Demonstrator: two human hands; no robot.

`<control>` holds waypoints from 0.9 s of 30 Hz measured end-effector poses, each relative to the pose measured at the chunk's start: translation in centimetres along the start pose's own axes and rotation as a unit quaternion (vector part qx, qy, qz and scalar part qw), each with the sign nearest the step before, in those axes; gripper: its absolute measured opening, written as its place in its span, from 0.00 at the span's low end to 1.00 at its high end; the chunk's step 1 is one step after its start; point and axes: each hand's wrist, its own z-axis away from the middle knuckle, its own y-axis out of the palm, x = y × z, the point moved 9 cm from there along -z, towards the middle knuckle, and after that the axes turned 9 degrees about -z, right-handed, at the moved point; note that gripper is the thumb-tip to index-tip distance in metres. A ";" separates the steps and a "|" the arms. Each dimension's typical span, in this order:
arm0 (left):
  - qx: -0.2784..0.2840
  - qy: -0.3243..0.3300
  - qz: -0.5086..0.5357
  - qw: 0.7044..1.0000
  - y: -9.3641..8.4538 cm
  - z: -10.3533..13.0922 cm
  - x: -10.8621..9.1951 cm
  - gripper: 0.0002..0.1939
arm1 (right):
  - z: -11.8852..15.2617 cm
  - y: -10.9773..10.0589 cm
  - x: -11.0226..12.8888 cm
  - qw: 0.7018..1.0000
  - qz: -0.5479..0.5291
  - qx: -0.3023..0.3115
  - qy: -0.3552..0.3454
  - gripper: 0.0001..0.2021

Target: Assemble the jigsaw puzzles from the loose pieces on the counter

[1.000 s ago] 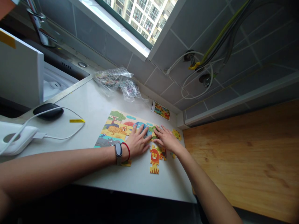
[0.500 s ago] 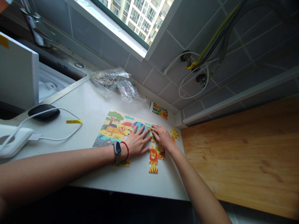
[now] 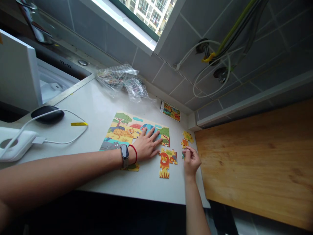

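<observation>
My left hand (image 3: 147, 143) lies flat with spread fingers on the partly joined animal puzzle (image 3: 122, 129), covering part of it. Close to the counter's right edge, my right hand (image 3: 192, 158) has its fingers pinched together at a small greenish puzzle piece (image 3: 183, 155), mostly hidden by the fingertips. Just beyond those fingers are an orange piece (image 3: 184, 143) and a yellow piece (image 3: 188, 136). A joined lion section (image 3: 164, 160) sits between my hands, apart from the main puzzle. Part of another section (image 3: 133, 167) shows below my left wrist.
A small picture card (image 3: 170, 111) lies by the wall. Clear plastic bags (image 3: 122, 81) are at the back. On the left are a black mouse-shaped object (image 3: 47, 114), a white power strip (image 3: 14, 145) with a cable, and a sink. A wooden board (image 3: 254, 156) is at the right.
My right hand has moved off the puzzle's right side, rightward to the loose pieces, and its fingers have closed. My left hand stays on the puzzle. The view has shifted slightly.
</observation>
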 end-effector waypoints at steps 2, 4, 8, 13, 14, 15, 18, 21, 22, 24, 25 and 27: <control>0.010 0.007 -0.008 1.000 -0.1 0.1 -0.1 0.29 | 0.5 -2.3 -1.7 0.990 -0.074 -0.094 0.070 0.10; 0.021 0.013 -0.023 0.999 -0.1 0.1 -0.3 0.29 | 0.6 -3.1 -2.7 0.975 -0.129 -0.144 0.112 0.10; 0.045 0.025 -0.069 0.996 -0.1 -0.2 -0.5 0.30 | 0.3 -1.4 -3.2 0.966 -0.182 -0.093 0.156 0.13; 0.100 0.075 -0.100 0.987 -0.7 -1.4 -0.4 0.31 | 0.4 -0.6 -3.0 0.970 -0.190 -0.050 0.144 0.14; 0.114 0.090 -0.096 0.985 -1.1 -1.8 -0.4 0.30 | 0.4 -0.8 -3.2 0.967 -0.199 -0.060 0.146 0.14; 0.132 0.103 -0.083 0.982 -1.5 -2.4 -0.4 0.28 | 0.4 -1.0 -3.5 0.964 -0.209 -0.069 0.150 0.14; 0.207 0.114 -0.031 0.971 -2.6 -5.1 0.0 0.19 | 0.4 -1.2 -3.9 0.956 -0.238 -0.075 0.157 0.14; 0.273 0.097 -0.037 0.956 -2.8 -8.8 0.2 0.21 | 0.4 -1.1 -4.1 0.951 -0.254 -0.072 0.161 0.14; 0.289 0.091 -0.040 0.952 -2.6 -10.1 0.1 0.22 | 0.5 -1.1 -4.2 0.949 -0.260 -0.075 0.165 0.13; 0.338 0.079 -0.036 0.937 -1.5 -12.0 -0.4 0.25 | 0.5 -1.2 -4.4 0.944 -0.269 -0.081 0.171 0.13; 0.369 0.072 -0.033 0.926 -0.7 -12.6 -0.7 0.26 | 0.5 -1.2 -4.5 0.943 -0.273 -0.084 0.173 0.13; 0.428 0.058 -0.025 0.901 1.1 -13.3 -1.2 0.27 | 0.6 -1.2 -4.6 0.941 -0.279 -0.084 0.175 0.12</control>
